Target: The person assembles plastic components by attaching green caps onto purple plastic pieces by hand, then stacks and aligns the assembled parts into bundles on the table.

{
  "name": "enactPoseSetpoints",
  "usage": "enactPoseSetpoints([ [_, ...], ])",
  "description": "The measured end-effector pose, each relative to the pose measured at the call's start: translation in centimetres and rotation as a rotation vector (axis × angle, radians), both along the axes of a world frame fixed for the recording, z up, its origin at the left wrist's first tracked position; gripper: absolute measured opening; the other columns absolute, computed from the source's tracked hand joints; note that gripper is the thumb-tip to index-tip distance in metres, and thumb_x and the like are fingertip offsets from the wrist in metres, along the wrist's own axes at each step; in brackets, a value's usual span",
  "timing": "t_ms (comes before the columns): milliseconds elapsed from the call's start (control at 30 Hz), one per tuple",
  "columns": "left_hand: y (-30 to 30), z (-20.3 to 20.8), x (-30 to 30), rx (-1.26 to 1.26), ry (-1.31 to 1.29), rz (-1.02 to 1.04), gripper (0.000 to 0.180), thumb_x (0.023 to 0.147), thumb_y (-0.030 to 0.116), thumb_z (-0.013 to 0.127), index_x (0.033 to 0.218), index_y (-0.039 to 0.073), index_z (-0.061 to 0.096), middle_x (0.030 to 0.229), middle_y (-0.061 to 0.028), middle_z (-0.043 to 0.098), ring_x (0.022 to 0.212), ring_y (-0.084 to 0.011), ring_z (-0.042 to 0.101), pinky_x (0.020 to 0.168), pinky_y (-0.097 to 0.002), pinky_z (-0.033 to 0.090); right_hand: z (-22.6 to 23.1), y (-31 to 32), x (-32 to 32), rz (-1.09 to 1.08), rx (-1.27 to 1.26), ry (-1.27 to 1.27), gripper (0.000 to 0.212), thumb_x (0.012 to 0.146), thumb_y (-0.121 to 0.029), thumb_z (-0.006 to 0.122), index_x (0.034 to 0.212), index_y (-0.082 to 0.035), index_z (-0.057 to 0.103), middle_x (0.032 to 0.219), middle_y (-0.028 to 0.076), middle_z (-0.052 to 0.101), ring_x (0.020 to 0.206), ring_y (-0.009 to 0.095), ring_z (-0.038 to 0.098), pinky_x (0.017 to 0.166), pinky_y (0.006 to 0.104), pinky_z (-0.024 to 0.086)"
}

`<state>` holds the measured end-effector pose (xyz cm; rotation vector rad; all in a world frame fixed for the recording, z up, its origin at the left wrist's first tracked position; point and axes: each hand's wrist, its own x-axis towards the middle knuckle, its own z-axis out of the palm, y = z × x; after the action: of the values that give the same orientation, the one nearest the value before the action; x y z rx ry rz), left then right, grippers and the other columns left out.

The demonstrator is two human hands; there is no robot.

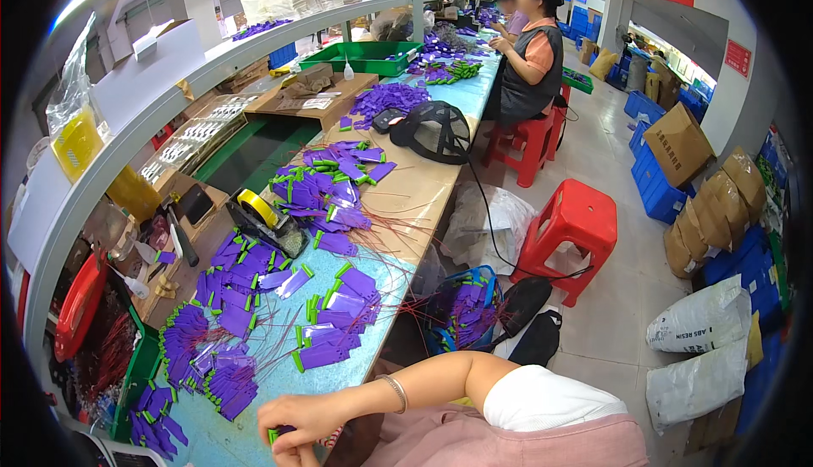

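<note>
Long light-blue bench (385, 285), strewn with purple tags (326, 192); tape dispenser (267, 217) mid-bench. Red stool (572, 221) in the aisle. Right hand (296, 420) pinches a purple tag (284, 431) at the near edge; left hand (292, 457) mostly hidden, grip unclear.

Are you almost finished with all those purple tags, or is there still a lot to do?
Some look done: purple tags with green ends lie in heaps along the blue table. Right now both hands meet at the table's near edge on one small purple and green piece. Loose red wires and a basket holding more purple pieces suggest plenty is left.
</note>
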<state>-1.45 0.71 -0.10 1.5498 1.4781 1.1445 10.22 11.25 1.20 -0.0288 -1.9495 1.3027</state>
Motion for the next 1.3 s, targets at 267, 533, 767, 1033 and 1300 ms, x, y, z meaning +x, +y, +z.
enactPoseSetpoints([
  [267, -0.6, 1.1, 0.8, 0.114, 0.079, -0.004, 0.034, 0.092, 0.018, 0.05, 0.115, -0.007, 0.048, 0.108, -0.0137, 0.055, 0.097, -0.0219, 0.053, 0.083, -0.0308, 0.043, 0.5, -0.6, -0.2, -0.01, -0.002, -0.015, 0.024, 0.08, -0.024, 0.061, 0.078, -0.001, 0.055, 0.075, 0.009, 0.054, 0.069, 0.025, 0.054, 0.061, 0.0341, 0.042],
  [533, 0.6, -1.6, -2.1, -0.142, -0.392, -0.082, 0.028, 0.093, 0.015, 0.049, 0.111, -0.005, 0.053, 0.101, -0.0098, 0.06, 0.089, -0.0122, 0.057, 0.074, -0.025, 0.046, -0.9, 0.5, 2.5, -0.312, 0.152, -0.068, 0.02, 0.079, -0.021, 0.063, 0.079, -0.003, 0.053, 0.077, 0.009, 0.051, 0.076, 0.028, 0.052, 0.064, 0.0369, 0.042],
  [767, 5.6, -0.1, -8.8, 0.265, 0.908, 0.334, 0.056, 0.083, 0.005, 0.051, 0.135, -0.002, 0.03, 0.133, -0.0233, 0.039, 0.122, -0.0397, 0.038, 0.102, -0.0428, 0.03, -3.7, 3.6, 5.2, -0.787, 0.702, -0.449, 0.03, 0.064, -0.028, 0.071, 0.079, -0.007, 0.056, 0.082, 0.005, 0.049, 0.085, 0.021, 0.048, 0.073, 0.0342, 0.036],
  [1033, 4.4, -1.1, -8.1, 0.125, 1.008, 0.331, 0.054, 0.083, 0.01, 0.056, 0.131, -0.003, 0.035, 0.126, -0.0225, 0.046, 0.111, -0.0382, 0.046, 0.094, -0.0428, 0.034, -3.0, 15.4, 1.8, -1.132, 0.511, -0.879, 0.025, 0.072, -0.024, 0.066, 0.085, -0.004, 0.059, 0.092, 0.011, 0.053, 0.084, 0.025, 0.056, 0.067, 0.0368, 0.046],
  [1300, 1.6, 2.4, -4.4, 0.094, 0.833, 0.357, 0.032, 0.09, 0.016, 0.051, 0.114, -0.006, 0.05, 0.101, -0.0199, 0.058, 0.09, -0.0332, 0.057, 0.081, -0.0351, 0.044, -3.8, 18.2, 1.0, -1.281, 0.423, -0.862, 0.018, 0.076, -0.013, 0.055, 0.09, -0.001, 0.056, 0.093, 0.014, 0.053, 0.079, 0.026, 0.06, 0.061, 0.037, 0.05],
])
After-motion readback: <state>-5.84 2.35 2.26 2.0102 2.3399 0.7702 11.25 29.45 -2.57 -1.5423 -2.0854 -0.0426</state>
